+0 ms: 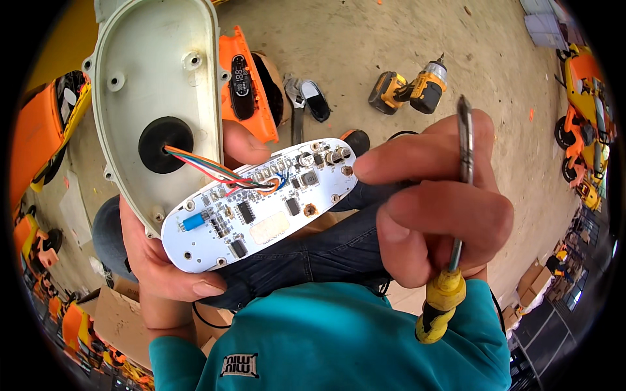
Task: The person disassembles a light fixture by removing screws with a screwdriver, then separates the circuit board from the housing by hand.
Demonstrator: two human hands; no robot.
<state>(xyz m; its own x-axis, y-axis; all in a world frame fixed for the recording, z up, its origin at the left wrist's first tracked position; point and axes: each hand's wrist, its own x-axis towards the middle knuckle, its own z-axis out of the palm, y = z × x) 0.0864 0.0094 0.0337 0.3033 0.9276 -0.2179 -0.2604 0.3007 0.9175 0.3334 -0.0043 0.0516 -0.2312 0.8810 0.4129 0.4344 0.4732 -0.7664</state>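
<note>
My left hand grips a white circuit board together with the edge of a pale grey plastic cover. Several coloured wires run from a round black grommet in the cover to the middle of the board. A blue connector sits near the board's left end. In my right hand is a screwdriver with a yellow and black handle, its shaft between the fingers and its tip pointing up. My right index fingertip is close to the board's right end; I cannot tell if it touches.
An orange panel with a black display lies beyond the cover. On the floor are a yellow and black cordless drill and a black and white shoe-shaped thing. Cardboard boxes stand at lower left. Orange and yellow vehicles line both sides.
</note>
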